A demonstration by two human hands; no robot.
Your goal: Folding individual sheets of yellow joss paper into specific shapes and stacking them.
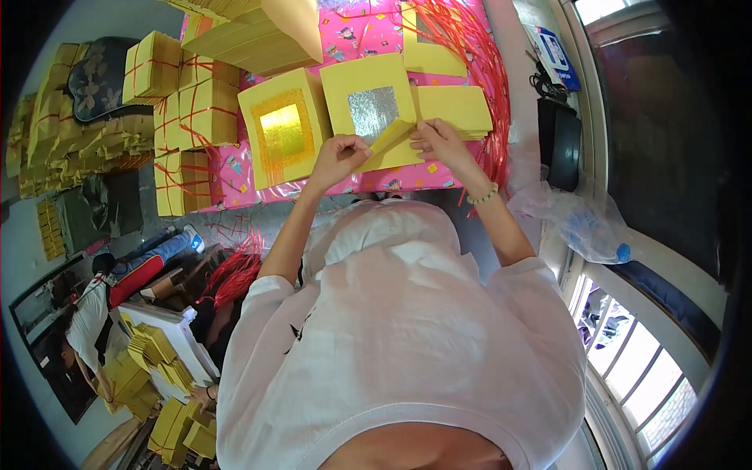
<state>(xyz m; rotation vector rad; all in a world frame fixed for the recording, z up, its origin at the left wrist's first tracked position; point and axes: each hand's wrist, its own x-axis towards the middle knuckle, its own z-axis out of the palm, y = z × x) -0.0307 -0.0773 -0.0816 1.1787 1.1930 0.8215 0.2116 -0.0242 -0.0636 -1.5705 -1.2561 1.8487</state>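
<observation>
In front of me lies a stack of yellow paper with a silver foil square (pixel 373 112) on its top sheet. The near edge of a yellow paper sheet (pixel 392 136) is lifted and curled slantwise over the foil. My left hand (pixel 341 160) is closed, pinching the lower left end of that curl. At its other end my right hand (pixel 443 146), a beaded bracelet on the wrist, is closed on the sheet, fingers bent. Left of it stands a yellow paper stack with a gold foil square (pixel 282 130). Plain yellow sheets (pixel 454 108) lie beyond my right hand.
A pink patterned cloth (pixel 356 33) covers the table. Red strings (pixel 489 74) hang along its right side. Tied yellow paper bundles (pixel 205 110) are piled at left, with a tall yellow stack (pixel 262 35) behind. At lower left, a person (pixel 90 325) bends near more bundles.
</observation>
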